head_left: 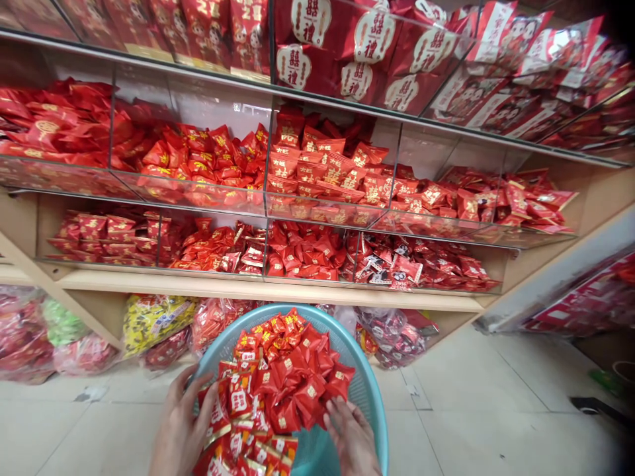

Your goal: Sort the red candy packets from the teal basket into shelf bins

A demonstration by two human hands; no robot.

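Nearest, at eight o'clock in the basket, the left hand (178,423) lies loosely bent with fingers parted, against patterned packets (241,400) and clenched on nothing I can see. At four o'clock the right hand (352,436) curves its fingertips onto the edge of some plain red packets (302,390); whether it pinches one I cannot tell.

The packets share one turquoise basket (371,390) in three groups: patterned ones from seven to ten o'clock, plain red ones from the centre toward two, small red-and-gold packets (278,334) at twelve. They overlap too much for an exact count. Each looks light and puffy, with a slick, crinkly wrapper likely to slide; a crimped end seems the surest hold, or cupped hands for several, without squeezing. The loaded basket would be heavier, best held by opposite rims at three and nine.

Beyond it lies the tiled floor (476,403); past that, one yellow bag (157,324) at eleven o'clock and one green bag (63,322) at ten. Farthest, at twelve, the shelf unit (278,289) shows three stocked tiers, the top one bearing at least six pale emblems.
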